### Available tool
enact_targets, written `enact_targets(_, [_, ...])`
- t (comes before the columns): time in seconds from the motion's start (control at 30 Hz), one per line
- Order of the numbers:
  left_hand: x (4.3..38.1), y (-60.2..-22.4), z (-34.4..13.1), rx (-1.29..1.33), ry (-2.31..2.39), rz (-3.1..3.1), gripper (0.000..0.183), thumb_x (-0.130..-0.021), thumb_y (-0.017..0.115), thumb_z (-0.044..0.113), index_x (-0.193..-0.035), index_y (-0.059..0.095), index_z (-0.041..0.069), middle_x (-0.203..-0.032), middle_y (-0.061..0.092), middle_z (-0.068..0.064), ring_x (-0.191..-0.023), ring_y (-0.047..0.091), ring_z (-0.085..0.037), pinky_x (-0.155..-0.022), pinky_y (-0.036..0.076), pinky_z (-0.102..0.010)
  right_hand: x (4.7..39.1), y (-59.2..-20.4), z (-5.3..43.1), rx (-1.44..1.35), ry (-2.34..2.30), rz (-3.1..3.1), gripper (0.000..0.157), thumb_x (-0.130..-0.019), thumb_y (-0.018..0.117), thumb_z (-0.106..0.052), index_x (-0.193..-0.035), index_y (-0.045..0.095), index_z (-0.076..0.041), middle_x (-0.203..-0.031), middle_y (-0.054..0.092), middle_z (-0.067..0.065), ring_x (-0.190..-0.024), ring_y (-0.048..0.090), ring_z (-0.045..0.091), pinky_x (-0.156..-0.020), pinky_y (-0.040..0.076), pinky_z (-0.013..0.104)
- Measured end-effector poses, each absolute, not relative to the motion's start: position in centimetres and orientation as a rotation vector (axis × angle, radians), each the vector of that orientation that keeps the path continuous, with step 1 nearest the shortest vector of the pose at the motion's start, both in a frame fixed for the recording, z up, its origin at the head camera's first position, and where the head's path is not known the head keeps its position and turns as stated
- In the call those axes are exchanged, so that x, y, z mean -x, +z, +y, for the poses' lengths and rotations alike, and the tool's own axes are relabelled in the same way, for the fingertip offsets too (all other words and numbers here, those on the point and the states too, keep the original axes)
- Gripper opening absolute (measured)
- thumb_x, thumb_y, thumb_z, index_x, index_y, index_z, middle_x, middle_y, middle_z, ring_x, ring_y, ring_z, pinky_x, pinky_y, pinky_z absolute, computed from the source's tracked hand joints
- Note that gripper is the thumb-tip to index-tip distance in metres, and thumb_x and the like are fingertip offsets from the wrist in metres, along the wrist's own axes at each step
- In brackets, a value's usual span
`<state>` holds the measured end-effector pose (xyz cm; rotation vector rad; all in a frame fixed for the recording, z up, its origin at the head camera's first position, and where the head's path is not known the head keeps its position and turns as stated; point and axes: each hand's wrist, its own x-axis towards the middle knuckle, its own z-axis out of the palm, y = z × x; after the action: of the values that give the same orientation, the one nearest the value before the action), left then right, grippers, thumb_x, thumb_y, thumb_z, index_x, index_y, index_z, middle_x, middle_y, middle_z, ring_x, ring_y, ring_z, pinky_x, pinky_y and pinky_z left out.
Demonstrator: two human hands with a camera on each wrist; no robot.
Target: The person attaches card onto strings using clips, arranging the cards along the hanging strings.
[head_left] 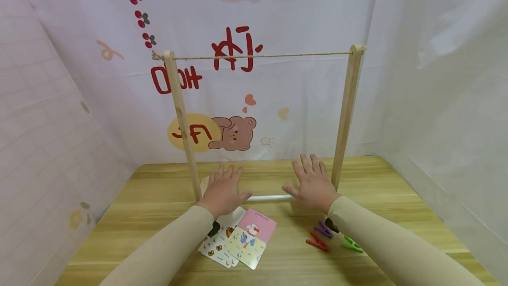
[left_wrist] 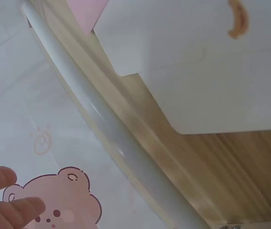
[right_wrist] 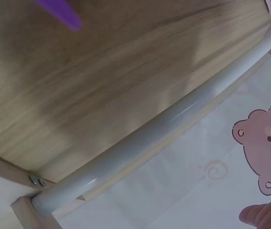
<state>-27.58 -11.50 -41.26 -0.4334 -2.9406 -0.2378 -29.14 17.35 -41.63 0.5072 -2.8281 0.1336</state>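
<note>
My left hand is held with spread fingers beside the left post of a wooden frame, over the left end of its white rod. At the right end of the rod, my right hand has its fingers spread too, near the right post. Neither hand holds anything. A thin rope is strung between the post tops. Below the left hand, a pink and yellow card overlaps white printed cards, partly hidden by the sleeve. In the left wrist view a white card lies beside the rod.
Near the right forearm lie a purple clothespin, a red clothespin and a green clothespin, the green one close to the sleeve. The wood-grain table meets a printed white curtain behind the frame.
</note>
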Motion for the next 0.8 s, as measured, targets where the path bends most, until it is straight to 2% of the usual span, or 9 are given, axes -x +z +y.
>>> enact_targets(0.1, [27.2, -41.2, -11.6, 0.452, -0.236, -2.948, 0.084, -0.082, 0.040, 0.072, -0.147, 0.026, 0.021, -0.150, 0.029, -0.011, -0.140, 0.016, -0.038, -0.110, 0.015, -0.057, 28.9, -41.4, 17.4, -0.509, 0.150, -2.826, 0.089, -0.083, 0.037, -0.073, -0.147, 0.024, -0.013, -0.154, 0.012, 0.017, -0.140, 0.002, 0.043, -0.109, 0.010, 0.062])
enact_targets(0.23, [26.6, -41.3, -11.7, 0.497, -0.231, -2.941, 0.081, -0.082, 0.049, 0.067, -0.144, 0.032, 0.019, -0.143, 0.041, -0.008, -0.135, 0.032, -0.031, -0.107, 0.025, -0.054, 28.5, -41.2, 17.5, -0.518, 0.167, -2.831, 0.086, -0.085, 0.040, -0.069, -0.147, 0.024, -0.012, -0.154, 0.012, 0.018, -0.140, 0.003, 0.044, -0.109, 0.011, 0.062])
enact_targets(0.4, [25.8, -41.5, -11.7, 0.547, -0.220, -2.948, 0.082, -0.080, 0.052, 0.067, -0.143, 0.034, 0.018, -0.138, 0.046, -0.005, -0.129, 0.041, -0.025, -0.105, 0.031, -0.049, 28.1, -41.3, 18.0, -0.524, 0.160, -2.846, 0.086, -0.085, 0.040, -0.069, -0.147, 0.023, -0.012, -0.154, 0.013, 0.018, -0.140, 0.004, 0.044, -0.109, 0.012, 0.062])
enact_targets(0.53, [24.9, -41.4, -11.7, 0.593, -0.224, -2.965, 0.083, -0.080, 0.049, 0.070, -0.143, 0.035, 0.019, -0.139, 0.046, -0.005, -0.128, 0.043, -0.025, -0.104, 0.034, -0.047, 27.8, -41.3, 18.3, -0.529, 0.156, -2.842, 0.086, -0.085, 0.038, -0.070, -0.147, 0.023, -0.012, -0.154, 0.013, 0.018, -0.140, 0.006, 0.044, -0.109, 0.012, 0.061])
enact_targets(0.67, [24.0, -41.0, -11.6, 0.656, -0.195, -2.961, 0.086, -0.079, 0.043, 0.075, -0.143, 0.035, 0.018, -0.137, 0.047, -0.006, -0.126, 0.044, -0.025, -0.103, 0.037, -0.045, 27.3, -41.2, 18.6, -0.560, 0.177, -2.821, 0.085, -0.085, 0.041, -0.068, -0.146, 0.026, -0.012, -0.153, 0.016, 0.017, -0.139, 0.013, 0.044, -0.107, 0.018, 0.061])
enact_targets(0.8, [23.4, -40.9, -11.5, 0.707, -0.170, -2.959, 0.088, -0.078, 0.038, 0.078, -0.142, 0.036, 0.018, -0.137, 0.046, -0.005, -0.127, 0.043, -0.025, -0.104, 0.035, -0.046, 26.4, -41.0, 18.9, -0.644, 0.167, -2.794, 0.081, -0.086, 0.045, -0.065, -0.143, 0.033, -0.008, -0.148, 0.029, 0.019, -0.134, 0.027, 0.044, -0.105, 0.027, 0.059])
